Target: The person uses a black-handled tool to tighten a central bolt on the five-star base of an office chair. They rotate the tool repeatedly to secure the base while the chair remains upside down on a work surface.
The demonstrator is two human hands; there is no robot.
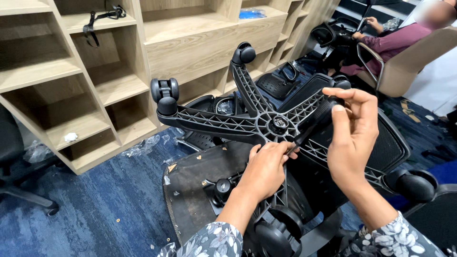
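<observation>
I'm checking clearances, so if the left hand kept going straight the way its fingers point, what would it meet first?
Probably the centre hub of the black chair base. The left hand points up and slightly right, fingertips just short of it, though depth is hard to judge.

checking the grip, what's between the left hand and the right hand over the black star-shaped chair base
In the head view, a slim black rod-like tool spans from the left hand to the right hand, above the black star-shaped plastic chair base.
</observation>
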